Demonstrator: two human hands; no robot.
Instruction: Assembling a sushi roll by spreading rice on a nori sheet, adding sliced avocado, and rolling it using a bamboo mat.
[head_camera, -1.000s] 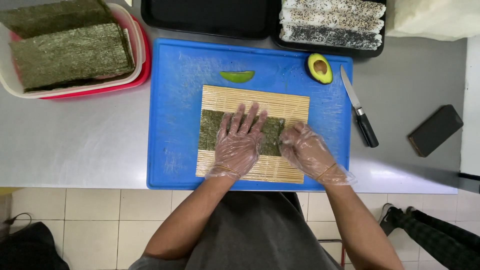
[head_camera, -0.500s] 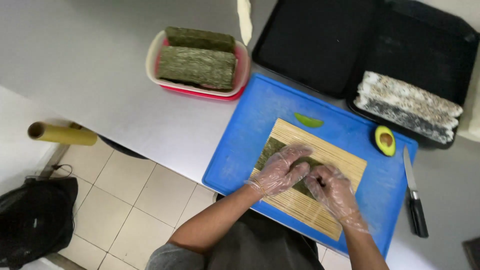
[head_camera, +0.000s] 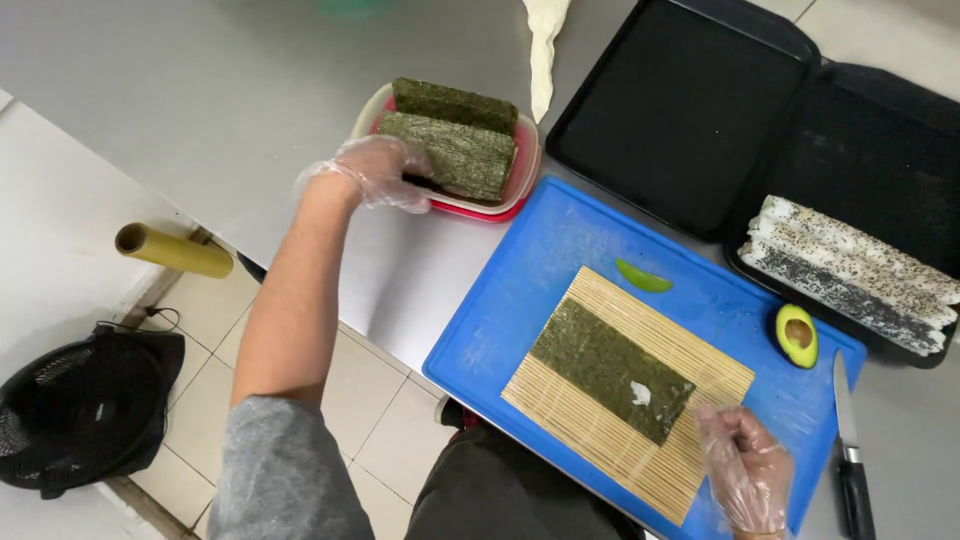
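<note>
Packaging survey, head view: no labels, signs or screens seen; three container or wrapping items only.

Item 1: shallow rectangular plastic tub (head_camera: 470, 210), pale rim over a red lower wall, on the grey tabletop (head_camera: 200, 100) just beyond the far-left corner of the blue board (head_camera: 520, 300); it holds two stacks of dark green seaweed sheets (head_camera: 455, 150), and the gloved left hand (head_camera: 380, 172) touches its near-left end. Item 2: yellowish roll (head_camera: 172, 250), cylindrical with open core, lying off the table's left edge, well apart from the tub. Item 3: white tapered bag (head_camera: 545, 50), limp, on the tabletop just behind the tub; contents cannot be told.
</note>
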